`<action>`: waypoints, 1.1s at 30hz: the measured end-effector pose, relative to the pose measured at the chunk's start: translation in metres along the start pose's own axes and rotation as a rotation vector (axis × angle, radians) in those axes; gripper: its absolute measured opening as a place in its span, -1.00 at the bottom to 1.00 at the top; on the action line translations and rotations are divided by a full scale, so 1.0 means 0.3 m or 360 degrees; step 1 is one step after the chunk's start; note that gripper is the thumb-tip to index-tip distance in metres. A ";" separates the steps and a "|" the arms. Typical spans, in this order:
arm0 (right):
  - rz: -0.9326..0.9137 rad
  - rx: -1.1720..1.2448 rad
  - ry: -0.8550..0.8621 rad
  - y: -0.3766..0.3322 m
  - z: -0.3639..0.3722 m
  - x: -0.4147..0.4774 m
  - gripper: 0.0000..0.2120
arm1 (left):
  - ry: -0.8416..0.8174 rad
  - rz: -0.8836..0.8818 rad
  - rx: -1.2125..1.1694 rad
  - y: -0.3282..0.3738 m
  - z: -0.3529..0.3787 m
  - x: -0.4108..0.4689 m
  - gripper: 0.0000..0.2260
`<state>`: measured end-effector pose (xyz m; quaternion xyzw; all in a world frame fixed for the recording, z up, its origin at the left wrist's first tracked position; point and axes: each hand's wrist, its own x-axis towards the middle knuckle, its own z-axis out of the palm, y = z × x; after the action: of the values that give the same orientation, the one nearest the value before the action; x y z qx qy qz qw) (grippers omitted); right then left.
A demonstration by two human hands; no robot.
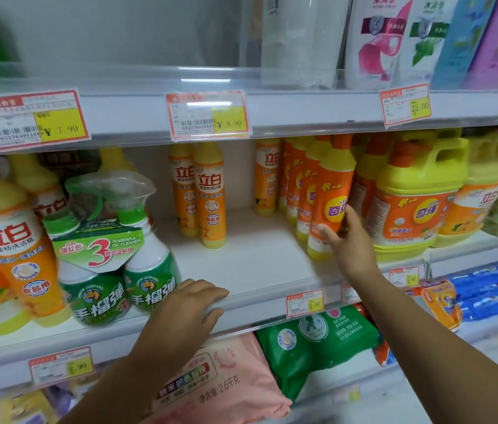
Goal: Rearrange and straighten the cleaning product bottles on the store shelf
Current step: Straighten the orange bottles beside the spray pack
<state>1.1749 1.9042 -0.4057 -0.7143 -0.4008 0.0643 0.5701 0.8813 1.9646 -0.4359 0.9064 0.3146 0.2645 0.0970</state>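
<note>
Right hand point(348, 240) is clasping the tilted orange bottle point(330, 194) at 3 o'clock, needing uprighting; left hand point(192, 301) is resting spread on the shelf edge point(256, 296).

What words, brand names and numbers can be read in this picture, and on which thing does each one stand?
"¥ 7.90": left price tag, upper rail.
"¥ 8.90": middle price tag.
"22.00": right price tag.
"3.50": lower rail tag.
"立白": orange dish soap bottles.
"POWERFUL OIL CLEANER", "3", "SNOW LEOPARD", "手榴弹": green spray twin-pack.
"2.6千克": pink bag.
Barcode digits, small tag print and the label of the bottle the right hand holds: too blurred.
</note>
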 end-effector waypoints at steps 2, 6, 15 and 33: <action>0.0036 -0.0009 -0.0005 0.005 -0.001 -0.012 -0.40 | -0.0001 -0.0003 -0.0021 0.002 -0.009 -0.007 -0.72; -0.0018 -0.0190 0.0229 -0.021 0.026 -0.079 -0.42 | 0.0036 -0.0043 -0.0049 0.004 -0.050 -0.028 -0.67; -0.0113 -0.0068 -0.0493 -0.198 0.336 -0.185 -0.45 | 0.0139 -0.0171 0.0090 -0.037 -0.163 -0.105 -0.74; -0.0079 -0.0059 -0.0240 -0.134 0.516 0.016 -0.46 | 0.0282 -0.0135 0.0184 -0.140 -0.228 -0.117 -0.76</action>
<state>1.0732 2.0265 -0.4221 -0.7078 -0.4613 0.0963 0.5263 0.7992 1.9764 -0.4075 0.8695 0.3748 0.3205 0.0274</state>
